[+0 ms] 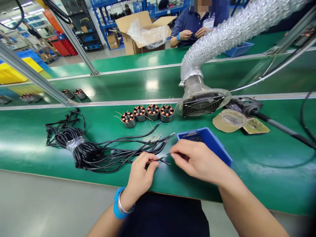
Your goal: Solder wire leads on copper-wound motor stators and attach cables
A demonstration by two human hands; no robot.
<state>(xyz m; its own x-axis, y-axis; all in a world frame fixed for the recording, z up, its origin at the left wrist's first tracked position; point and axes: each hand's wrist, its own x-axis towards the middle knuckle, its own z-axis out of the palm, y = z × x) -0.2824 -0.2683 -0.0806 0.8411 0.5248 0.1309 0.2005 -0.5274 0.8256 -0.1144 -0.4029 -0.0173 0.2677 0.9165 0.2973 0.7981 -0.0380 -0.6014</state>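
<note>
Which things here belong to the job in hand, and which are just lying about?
Likely in the job:
wire end in the left hand
thin piece, unclear, in the right hand
black cables
blue bin

Apparently just lying about:
copper-wound cores
cardboard box

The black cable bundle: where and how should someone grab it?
Best around the clear wrap, probably from above: the bundle lies on the bench with its top uncovered, and the wrap binds it. The loose lengths trail toward the left hand, likely a poorer hold.
</note>
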